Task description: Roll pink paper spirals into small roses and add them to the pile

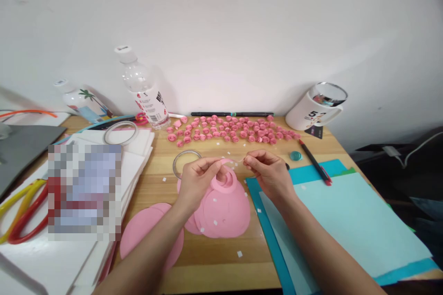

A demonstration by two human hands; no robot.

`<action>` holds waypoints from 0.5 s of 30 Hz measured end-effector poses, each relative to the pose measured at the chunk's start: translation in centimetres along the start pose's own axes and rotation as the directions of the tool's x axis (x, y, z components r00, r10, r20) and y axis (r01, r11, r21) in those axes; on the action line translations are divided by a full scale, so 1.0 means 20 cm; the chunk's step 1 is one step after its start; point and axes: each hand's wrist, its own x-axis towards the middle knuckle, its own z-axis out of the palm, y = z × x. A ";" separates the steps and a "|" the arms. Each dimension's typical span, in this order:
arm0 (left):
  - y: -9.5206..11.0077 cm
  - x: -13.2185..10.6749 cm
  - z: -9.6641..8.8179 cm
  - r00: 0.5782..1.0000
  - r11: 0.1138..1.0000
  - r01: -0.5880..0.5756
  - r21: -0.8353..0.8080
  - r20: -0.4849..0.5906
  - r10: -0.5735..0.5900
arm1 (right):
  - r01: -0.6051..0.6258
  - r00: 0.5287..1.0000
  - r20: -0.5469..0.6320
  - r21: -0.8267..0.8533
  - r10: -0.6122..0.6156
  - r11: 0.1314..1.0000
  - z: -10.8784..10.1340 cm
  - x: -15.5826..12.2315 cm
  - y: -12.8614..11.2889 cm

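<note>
A pink paper spiral strip (233,183) hangs in loose coils below my fingers. My left hand (195,179) pinches the strip between thumb and fingers. The thin end of it stretches across to my right hand (269,170), whose fingertips are closed on it. Beneath the coils lies a pile of pink paper circles (228,221) with small white bits on top. More pink discs (148,230) are under my left forearm. Behind my hands, many small rolled pink paper roses (235,131) are spread over the wooden table (207,267).
A roll of tape (176,166) lies beside my left hand. Blue paper sheets (339,221) sit under my right forearm, a black pen (314,162) beyond. A white mug (304,108) and water bottle (147,94) stand at the back. Red-and-yellow-handled scissors (27,219) rest on papers at left.
</note>
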 end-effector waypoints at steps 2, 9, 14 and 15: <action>0.00 0.00 0.00 1.000 1.000 -0.015 0.003 0.002 0.015 | -0.007 1.000 0.006 0.005 0.007 1.000 0.00 0.00 0.00; 0.00 0.01 -0.02 0.999 0.999 -0.030 -0.018 -0.016 0.030 | -0.057 0.996 0.075 0.057 0.053 0.997 0.01 0.00 -0.02; 0.00 0.00 -0.01 1.000 1.000 -0.026 -0.008 -0.002 0.026 | -0.032 0.998 0.051 0.047 0.029 0.998 0.00 0.01 -0.01; 0.00 0.00 -0.01 1.000 1.000 -0.024 -0.008 0.005 0.024 | -0.028 0.999 0.047 0.043 0.026 0.999 0.00 0.01 -0.01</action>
